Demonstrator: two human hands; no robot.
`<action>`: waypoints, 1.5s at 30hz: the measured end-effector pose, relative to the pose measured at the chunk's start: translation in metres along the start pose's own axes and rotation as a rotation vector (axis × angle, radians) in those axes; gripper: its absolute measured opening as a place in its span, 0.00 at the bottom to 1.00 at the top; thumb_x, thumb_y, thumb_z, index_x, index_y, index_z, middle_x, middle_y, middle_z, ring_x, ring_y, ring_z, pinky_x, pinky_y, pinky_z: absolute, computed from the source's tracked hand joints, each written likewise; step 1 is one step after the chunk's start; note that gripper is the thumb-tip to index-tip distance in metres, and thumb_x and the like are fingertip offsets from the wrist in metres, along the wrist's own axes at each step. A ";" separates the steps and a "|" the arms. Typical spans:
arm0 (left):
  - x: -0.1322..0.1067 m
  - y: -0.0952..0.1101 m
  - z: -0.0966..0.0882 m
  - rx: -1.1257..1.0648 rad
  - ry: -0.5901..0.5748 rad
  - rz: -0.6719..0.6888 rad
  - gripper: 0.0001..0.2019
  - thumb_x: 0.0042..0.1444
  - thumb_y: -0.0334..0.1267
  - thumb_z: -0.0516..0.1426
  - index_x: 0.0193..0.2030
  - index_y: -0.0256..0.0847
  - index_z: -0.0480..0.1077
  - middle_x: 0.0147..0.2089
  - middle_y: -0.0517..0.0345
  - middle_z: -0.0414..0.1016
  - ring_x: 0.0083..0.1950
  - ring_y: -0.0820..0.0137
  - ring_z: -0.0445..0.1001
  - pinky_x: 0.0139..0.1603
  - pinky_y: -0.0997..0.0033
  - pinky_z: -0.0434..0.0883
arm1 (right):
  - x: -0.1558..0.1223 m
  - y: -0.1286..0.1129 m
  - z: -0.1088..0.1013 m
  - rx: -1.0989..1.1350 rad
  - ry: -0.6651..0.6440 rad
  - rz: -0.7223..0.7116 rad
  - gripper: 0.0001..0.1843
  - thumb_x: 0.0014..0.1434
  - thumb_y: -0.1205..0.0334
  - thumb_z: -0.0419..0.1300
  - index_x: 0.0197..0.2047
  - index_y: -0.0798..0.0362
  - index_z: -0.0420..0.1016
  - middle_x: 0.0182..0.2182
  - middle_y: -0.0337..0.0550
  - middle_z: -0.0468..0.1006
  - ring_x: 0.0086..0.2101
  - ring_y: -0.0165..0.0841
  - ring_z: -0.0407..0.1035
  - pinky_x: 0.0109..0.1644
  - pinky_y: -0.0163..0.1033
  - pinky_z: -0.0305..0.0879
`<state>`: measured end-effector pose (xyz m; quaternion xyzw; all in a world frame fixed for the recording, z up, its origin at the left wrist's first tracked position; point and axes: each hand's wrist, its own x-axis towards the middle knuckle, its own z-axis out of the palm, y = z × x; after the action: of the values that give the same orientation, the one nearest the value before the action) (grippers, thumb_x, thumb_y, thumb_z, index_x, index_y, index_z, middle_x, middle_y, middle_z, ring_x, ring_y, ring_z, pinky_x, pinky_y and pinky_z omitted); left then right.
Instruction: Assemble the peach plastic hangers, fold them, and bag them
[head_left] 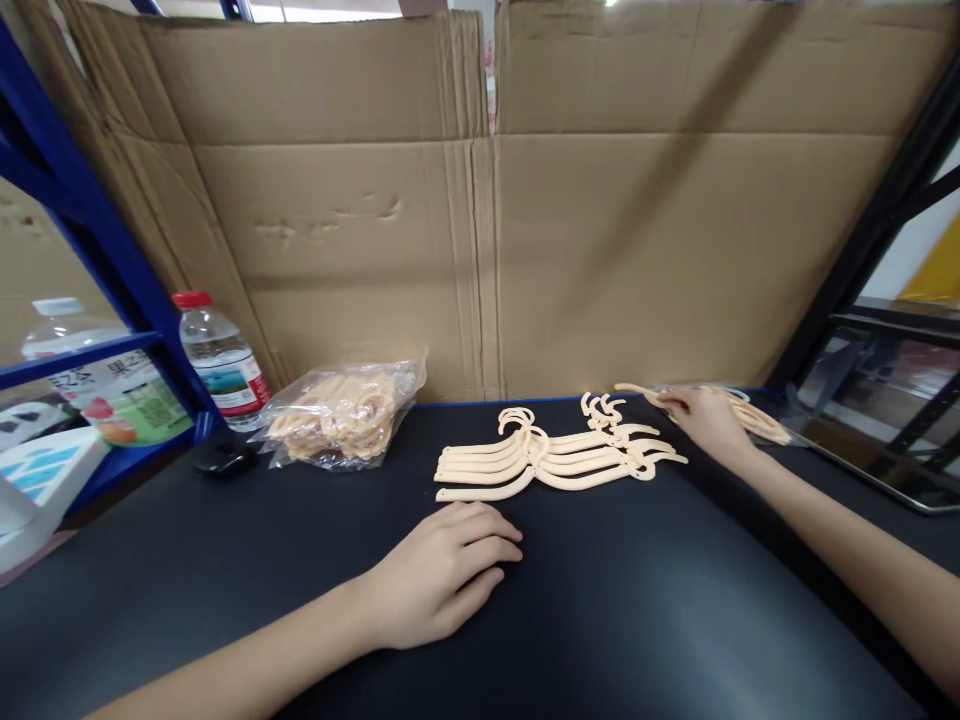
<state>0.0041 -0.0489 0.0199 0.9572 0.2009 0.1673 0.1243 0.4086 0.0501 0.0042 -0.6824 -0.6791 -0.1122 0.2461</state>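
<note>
Beige curved pieces [535, 455] lie on black table [637, 600], toward back edge. Left hand [448, 570] rests palm-down just before them, fingers loosely spread. Right hand [701, 418], near back right corner, seemingly pinches single beige piece [631, 388] beside clear bag [765, 425]. Packed bag [345, 415], red-capped bottle [223, 365] near back left corner.

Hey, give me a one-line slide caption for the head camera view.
Left hand rests on a black tabletop near curved cream pieces; right hand touches another pile.
</note>
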 end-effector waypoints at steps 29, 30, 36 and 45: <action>0.004 0.009 0.011 -1.044 0.732 -0.657 0.11 0.56 0.44 0.57 0.33 0.37 0.65 0.27 0.61 0.68 0.26 0.74 0.69 0.25 0.74 0.67 | -0.068 -0.139 -0.005 0.398 -0.163 -0.433 0.05 0.53 0.62 0.64 0.31 0.52 0.70 0.29 0.43 0.74 0.34 0.38 0.68 0.38 0.43 0.66; 0.004 0.008 0.011 -1.036 0.747 -0.664 0.11 0.55 0.44 0.58 0.34 0.37 0.65 0.27 0.61 0.68 0.25 0.74 0.68 0.25 0.75 0.66 | -0.069 -0.140 -0.004 0.374 -0.182 -0.447 0.05 0.53 0.63 0.63 0.30 0.52 0.70 0.29 0.42 0.73 0.33 0.37 0.68 0.37 0.42 0.65; 0.005 0.003 0.008 -0.954 0.807 -0.701 0.11 0.54 0.41 0.61 0.34 0.39 0.64 0.25 0.65 0.66 0.25 0.76 0.66 0.26 0.76 0.65 | -0.072 -0.146 -0.006 0.410 -0.211 -0.443 0.06 0.55 0.66 0.59 0.27 0.51 0.66 0.27 0.41 0.71 0.32 0.35 0.67 0.36 0.40 0.64; 0.004 0.001 0.001 -0.935 0.845 -0.686 0.12 0.53 0.42 0.62 0.39 0.36 0.70 0.27 0.63 0.66 0.26 0.76 0.64 0.25 0.76 0.62 | -0.069 -0.138 -0.020 0.684 -0.267 -0.305 0.02 0.55 0.64 0.56 0.32 0.50 0.65 0.29 0.39 0.74 0.31 0.33 0.70 0.37 0.41 0.72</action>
<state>0.0080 -0.0481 0.0200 0.5401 0.4289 0.5435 0.4785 0.2735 -0.0258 0.0130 -0.4608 -0.7969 0.1748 0.3494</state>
